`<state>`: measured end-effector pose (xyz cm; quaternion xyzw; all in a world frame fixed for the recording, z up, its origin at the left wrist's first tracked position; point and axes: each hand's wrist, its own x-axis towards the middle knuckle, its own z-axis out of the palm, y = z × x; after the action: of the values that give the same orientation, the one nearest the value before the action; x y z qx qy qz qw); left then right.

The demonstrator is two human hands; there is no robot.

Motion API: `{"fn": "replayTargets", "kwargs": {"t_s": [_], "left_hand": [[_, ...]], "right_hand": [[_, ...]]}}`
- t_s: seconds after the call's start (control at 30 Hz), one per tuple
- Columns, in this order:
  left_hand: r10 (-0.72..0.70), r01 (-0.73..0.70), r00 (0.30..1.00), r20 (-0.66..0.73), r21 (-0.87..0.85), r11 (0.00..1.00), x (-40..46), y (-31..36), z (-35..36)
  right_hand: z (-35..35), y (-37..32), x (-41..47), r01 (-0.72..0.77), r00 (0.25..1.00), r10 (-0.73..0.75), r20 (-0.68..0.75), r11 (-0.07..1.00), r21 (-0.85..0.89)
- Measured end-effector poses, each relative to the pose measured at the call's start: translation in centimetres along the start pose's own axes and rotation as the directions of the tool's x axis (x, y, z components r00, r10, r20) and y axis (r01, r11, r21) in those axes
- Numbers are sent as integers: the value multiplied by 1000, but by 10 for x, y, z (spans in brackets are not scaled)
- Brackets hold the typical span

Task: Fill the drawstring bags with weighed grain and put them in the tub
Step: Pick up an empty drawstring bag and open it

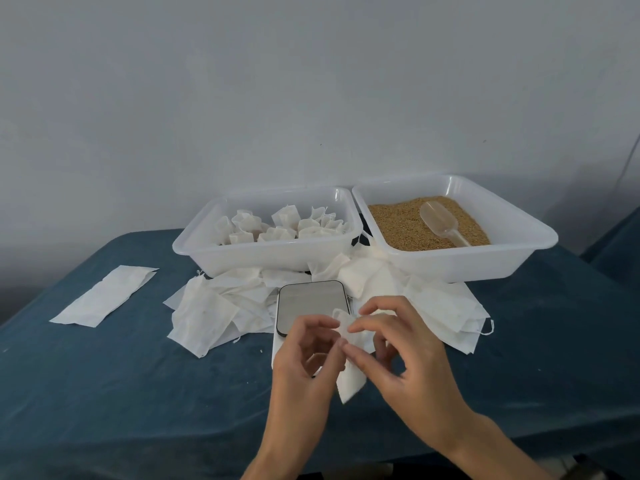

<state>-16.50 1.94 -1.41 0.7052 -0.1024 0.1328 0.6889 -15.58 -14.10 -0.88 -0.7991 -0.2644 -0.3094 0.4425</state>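
Pinching a limp white drawstring bag (pixel 350 377), both hands.

Wall (pixel 311 81): a plain pale grey surface was seen across the whole far side, unmarked but for a few tiny dark specks.
Table (pixel 121 393): it was covered by a dark teal cloth and set against the wall; its far left corner was rounded.
Right edge: a second dark teal surface (pixel 620 244) was partly seen beyond the table.
Light: soft and even; a dim shadow was cast at the far left, where wall and table met.
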Motion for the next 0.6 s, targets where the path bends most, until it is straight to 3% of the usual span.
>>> {"fn": "replayTargets", "kwargs": {"t_s": [0.1,0.23,0.37,0.5,0.6], "left_hand": [[17,-17,1000,11,-22,1000,1,0,0],[42,-42,999,-3,-11,999,1,1,0],[44,-44,999,-30,-15,999,3,2,-1],[22,-22,1000,-13,-19,1000,3,1,-2],[14,-14,1000,-2,-36,999,2,1,-2]], "right_hand": [[-3,0,2,-68,993,64,103,997,40],[-6,2,2,-19,974,37,222,997,-79],[-10,2,4,142,977,-101,187,964,-224],[-3,0,-2,334,941,-307,142,911,-240],[-1,-1,-4,381,924,-359,131,891,-245]]}}
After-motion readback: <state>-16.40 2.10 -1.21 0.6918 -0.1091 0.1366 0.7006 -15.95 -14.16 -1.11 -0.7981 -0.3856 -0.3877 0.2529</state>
